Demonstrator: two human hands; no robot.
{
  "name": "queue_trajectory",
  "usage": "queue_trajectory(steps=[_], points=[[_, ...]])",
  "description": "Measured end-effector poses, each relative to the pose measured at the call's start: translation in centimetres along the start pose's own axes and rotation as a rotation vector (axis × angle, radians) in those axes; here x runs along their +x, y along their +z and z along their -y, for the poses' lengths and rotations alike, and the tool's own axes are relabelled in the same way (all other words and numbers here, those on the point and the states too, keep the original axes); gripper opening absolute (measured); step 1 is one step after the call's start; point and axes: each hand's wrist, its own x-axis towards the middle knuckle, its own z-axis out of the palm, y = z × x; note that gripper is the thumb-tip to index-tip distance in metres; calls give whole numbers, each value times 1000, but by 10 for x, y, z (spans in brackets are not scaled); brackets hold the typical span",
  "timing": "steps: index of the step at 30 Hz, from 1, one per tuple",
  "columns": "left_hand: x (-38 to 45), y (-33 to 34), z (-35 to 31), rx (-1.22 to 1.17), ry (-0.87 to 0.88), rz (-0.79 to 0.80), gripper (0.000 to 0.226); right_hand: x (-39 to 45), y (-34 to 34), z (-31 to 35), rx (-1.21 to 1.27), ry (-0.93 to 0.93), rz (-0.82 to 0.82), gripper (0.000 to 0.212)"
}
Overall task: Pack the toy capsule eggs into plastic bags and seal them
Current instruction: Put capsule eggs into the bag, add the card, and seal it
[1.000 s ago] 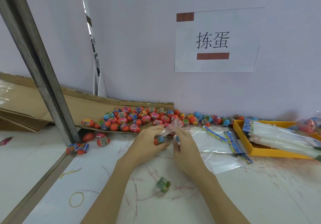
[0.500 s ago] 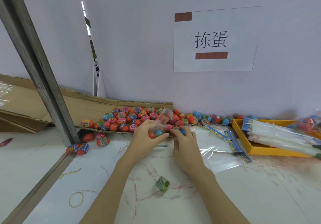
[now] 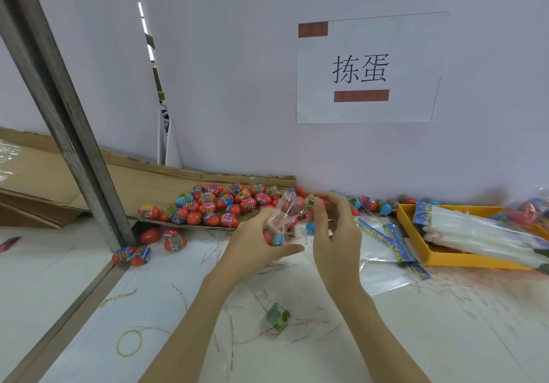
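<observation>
Where the two hands meet at centre frame, motion blur and glare hide how many eggs the small clear plastic bag (image 3: 281, 219) contains; one orange-and-blue capsule egg (image 3: 274, 238) shows at its lower end. Left hand (image 3: 258, 244), palm turned right, has its fingers (image 3: 285, 249) curled around the bag's lower part. Right hand (image 3: 337, 234) stands upright, fingers bent at the bag's upper end around another bright capsule egg (image 3: 312, 204); whether that egg is inside the film cannot be told. Behind the hands, the heap of loose orange, pink and blue capsule eggs (image 3: 219, 204) lies on a flat brown cardboard sheet (image 3: 148, 180), partly screened by the hands. At right, the yellow tray (image 3: 445, 259) of folded bags is cut off by the frame edge. Both forearms rise from the lower edge over the white worktop (image 3: 445, 338).
</observation>
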Motion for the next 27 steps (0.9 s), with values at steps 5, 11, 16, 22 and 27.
queue_trajectory(steps=[5, 11, 16, 22, 27], points=[[-3, 0, -4, -45, 85, 7, 71, 0, 3, -3, -104, -26, 105, 31], [-3, -4, -10, -179, 137, -4, 52, 1, -1, -11, -123, -8, 163, 20], [-4, -9, -10, -204, 131, 15, 32, 0, 0, -6, -50, 32, 272, 21], [-3, -12, -7, -147, 127, 0, 18, -4, 3, -6, -106, -48, 374, 22], [1, -14, 0, 37, 68, -240, 35, -5, 4, -4, -122, -73, 294, 27]])
